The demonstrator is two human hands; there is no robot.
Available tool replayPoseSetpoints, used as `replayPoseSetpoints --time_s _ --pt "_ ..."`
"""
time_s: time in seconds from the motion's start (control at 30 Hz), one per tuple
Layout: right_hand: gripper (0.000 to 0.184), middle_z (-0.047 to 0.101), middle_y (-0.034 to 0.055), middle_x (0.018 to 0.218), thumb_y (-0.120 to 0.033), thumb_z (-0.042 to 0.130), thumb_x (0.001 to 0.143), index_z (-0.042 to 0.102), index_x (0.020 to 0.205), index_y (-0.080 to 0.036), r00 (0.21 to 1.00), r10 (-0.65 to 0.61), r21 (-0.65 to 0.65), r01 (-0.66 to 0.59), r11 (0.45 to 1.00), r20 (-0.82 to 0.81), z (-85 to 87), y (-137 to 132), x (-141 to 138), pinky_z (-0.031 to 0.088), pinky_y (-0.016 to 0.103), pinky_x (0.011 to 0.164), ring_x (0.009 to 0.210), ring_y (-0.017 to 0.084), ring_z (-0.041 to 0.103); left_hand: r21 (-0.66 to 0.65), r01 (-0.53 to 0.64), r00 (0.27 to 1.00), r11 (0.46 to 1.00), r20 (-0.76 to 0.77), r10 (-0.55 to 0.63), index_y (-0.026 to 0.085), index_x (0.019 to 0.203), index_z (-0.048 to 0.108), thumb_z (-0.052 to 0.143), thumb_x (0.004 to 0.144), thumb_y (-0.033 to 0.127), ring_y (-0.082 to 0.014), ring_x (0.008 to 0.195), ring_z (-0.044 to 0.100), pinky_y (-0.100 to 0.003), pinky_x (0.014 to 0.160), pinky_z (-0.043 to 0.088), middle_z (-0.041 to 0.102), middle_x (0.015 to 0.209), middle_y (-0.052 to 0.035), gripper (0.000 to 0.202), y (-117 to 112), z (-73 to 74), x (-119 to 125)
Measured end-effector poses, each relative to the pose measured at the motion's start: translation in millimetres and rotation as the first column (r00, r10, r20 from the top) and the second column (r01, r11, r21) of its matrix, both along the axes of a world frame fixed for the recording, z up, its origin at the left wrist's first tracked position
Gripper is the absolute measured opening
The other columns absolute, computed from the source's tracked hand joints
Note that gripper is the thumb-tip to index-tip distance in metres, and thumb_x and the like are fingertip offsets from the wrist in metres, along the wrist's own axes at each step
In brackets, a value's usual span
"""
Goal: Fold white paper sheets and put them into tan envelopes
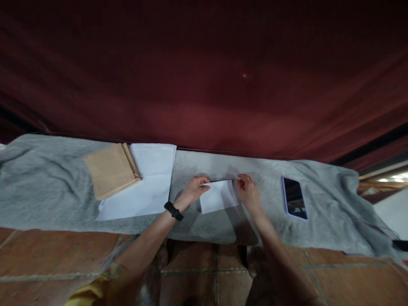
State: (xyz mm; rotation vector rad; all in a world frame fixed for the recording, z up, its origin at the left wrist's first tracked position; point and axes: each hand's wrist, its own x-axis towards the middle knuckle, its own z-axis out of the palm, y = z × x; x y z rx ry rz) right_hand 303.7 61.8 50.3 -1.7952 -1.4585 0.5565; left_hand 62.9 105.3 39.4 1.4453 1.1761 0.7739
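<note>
A small folded sheet of white paper (218,198) lies on the grey cloth in front of me. My left hand (195,189) pinches its upper left corner between thumb and fingers, and a black band (174,211) circles that wrist. At the paper's upper right corner is my right hand (248,191), its fingers curled close to the edge. Whether those fingers grip the paper or only sit beside it, I cannot tell. Left of my hands lies a stack of larger white sheets (149,191), partly covered by brown paper bags (111,172).
A phone (295,198) with a pale purple rim lies to the right on the rumpled grey cloth (338,204). Behind the cloth rises a dark red fabric surface (204,93). Terracotta floor tiles (63,255) show along the near side.
</note>
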Motion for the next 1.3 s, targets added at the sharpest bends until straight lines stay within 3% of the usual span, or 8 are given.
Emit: replayPoseSetpoints --time_s 0.13,0.27,0.43,0.53,0.67,0.9,1.1,1.3 --pt "0.039 0.071 0.0105 0.130 -0.032 0.040 0.102 0.066 0.130 -0.022 0.964 0.222 0.139 -0.242 0.960 0.143 -6.6 -7.7 -29.6 0.052 0.038 0.105 0.118 0.022 0.067 0.217 0.050 0.968 0.975 -0.251 0.007 0.023 0.089 0.076 0.070 0.078 0.017 -0.0220 0.080 0.067 -0.032 0.078 0.050 0.074 0.086 -0.0036 0.013 -0.5 0.8 2.2" --pt "0.049 0.052 0.0130 0.156 -0.034 0.040 0.106 0.052 0.150 -0.017 0.802 0.408 0.049 -0.474 0.879 0.436 -24.7 -24.7 -61.2 0.037 0.048 0.122 0.146 0.025 0.045 0.392 0.142 0.879 0.909 -0.472 0.066 0.020 0.112 0.072 0.061 0.088 0.012 -0.0228 0.102 0.068 -0.035 0.095 0.052 0.070 0.113 -0.0085 0.028 -6.9 2.8 5.1" --pt "0.053 0.042 0.0152 0.162 -0.032 0.036 0.108 0.042 0.156 -0.010 0.719 0.329 0.015 -0.427 0.904 0.612 -41.2 -36.5 -73.6 0.028 0.049 0.126 0.153 0.026 0.035 0.532 0.286 0.693 0.797 -0.689 0.211 0.017 0.129 0.065 0.050 0.097 0.015 -0.0287 0.132 0.055 -0.046 0.111 0.046 0.060 0.143 -0.0146 0.035 -26.6 -2.4 12.8" --pt "0.053 0.041 0.0147 0.163 -0.026 0.034 0.107 0.039 0.158 -0.010 0.701 0.293 0.041 -0.418 0.908 0.650 -45.9 -37.1 -71.1 0.026 0.049 0.127 0.153 0.025 0.034 0.537 0.375 0.633 0.756 -0.744 0.215 0.014 0.146 0.052 0.042 0.101 0.017 -0.0271 0.147 0.043 -0.047 0.120 0.037 0.049 0.157 -0.0147 0.046 -39.8 -10.2 17.4" --pt "0.055 0.042 0.0143 0.163 -0.020 0.032 0.106 0.036 0.159 -0.010 0.681 0.271 0.053 -0.415 0.908 0.681 -50.3 -38.2 -63.5 0.026 0.047 0.126 0.154 0.024 0.034 0.499 0.418 0.577 0.759 -0.791 0.202 0.011 0.154 0.043 0.034 0.107 0.033 -0.0255 0.153 0.035 -0.047 0.126 0.028 0.042 0.163 -0.0139 0.053 -51.1 -16.7 15.9" --pt "0.056 0.037 0.0161 0.165 -0.026 0.034 0.107 0.032 0.161 -0.011 0.650 0.235 0.062 -0.400 0.914 0.722 -51.6 -43.6 -47.5 0.027 0.050 0.124 0.153 0.028 0.035 0.521 0.425 0.541 0.740 -0.802 0.254 0.009 0.156 0.040 0.037 0.104 0.059 -0.0280 0.156 0.028 -0.048 0.128 0.023 0.036 0.165 -0.0163 0.072 -62.7 -17.1 5.0" --pt "0.059 0.042 0.0204 0.161 -0.037 0.032 0.109 0.032 0.161 -0.007 0.686 0.146 0.079 -0.286 0.955 0.713 -51.7 -46.0 -36.7 0.031 0.051 0.121 0.149 0.031 0.041 0.528 0.385 0.505 0.757 -0.807 0.306 0.003 0.157 0.036 0.040 0.102 0.061 -0.0304 0.156 0.026 -0.050 0.129 0.022 0.036 0.164 -0.0204 0.080 -69.5 -18.1 -0.2" --pt "0.063 0.042 0.0229 0.161 -0.043 0.028 0.110 0.031 0.161 -0.005 0.690 0.125 0.092 -0.269 0.959 0.712 -56.1 -49.9 -23.5 0.031 0.052 0.121 0.148 0.032 0.041 0.507 0.365 0.491 0.780 -0.817 0.301 0.002 0.157 0.036 0.035 0.103 0.062 -0.0309 0.156 0.027 -0.051 0.129 0.020 0.034 0.165 -0.0205 0.081 -70.8 -14.6 -1.4"
